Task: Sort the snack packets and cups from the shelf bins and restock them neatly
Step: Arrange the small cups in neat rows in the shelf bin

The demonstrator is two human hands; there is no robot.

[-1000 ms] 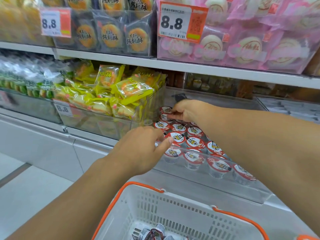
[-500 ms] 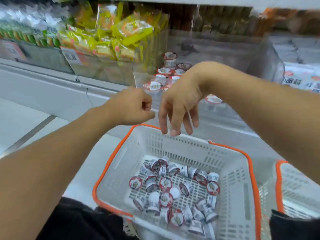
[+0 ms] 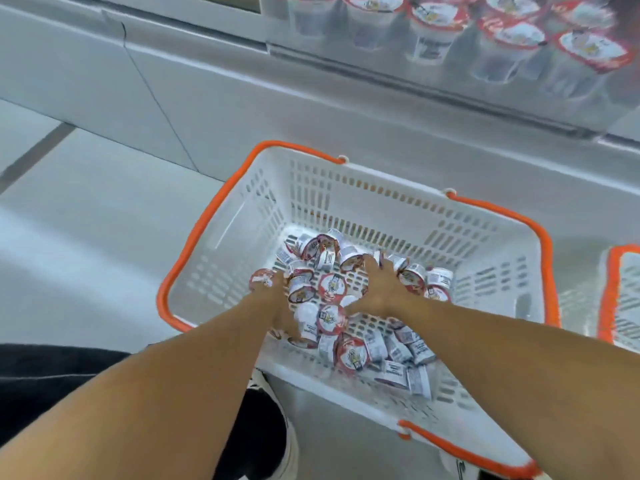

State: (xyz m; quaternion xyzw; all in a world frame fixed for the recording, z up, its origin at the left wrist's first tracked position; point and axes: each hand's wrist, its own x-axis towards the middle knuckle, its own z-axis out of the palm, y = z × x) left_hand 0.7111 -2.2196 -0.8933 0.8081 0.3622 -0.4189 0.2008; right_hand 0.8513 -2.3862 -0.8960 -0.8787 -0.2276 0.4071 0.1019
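Observation:
A white basket with an orange rim [image 3: 194, 268] stands on the floor below the shelf and holds several small cups with red-and-white lids [image 3: 331, 287]. Both my hands are down inside it among the cups. My left hand [image 3: 278, 303] has its fingers curled round one cup [image 3: 263, 279] at the left of the heap. My right hand [image 3: 381, 291] lies spread on the cups in the middle, its fingertips touching a cup [image 3: 349, 254] at the back. More of the same cups [image 3: 434, 27] stand upright in the clear shelf bin at the top right.
A second orange-rimmed basket [image 3: 620, 299] is at the right edge. The grey shelf base [image 3: 311, 109] runs behind the baskets. Pale floor [image 3: 69, 237] lies to the left. My dark trousers and a shoe [image 3: 273, 427] are at the bottom left.
The view has dropped from the shelf bin to the basket. Both hands came away from the bin's cups, passed over the rim and went down into the heap of cups.

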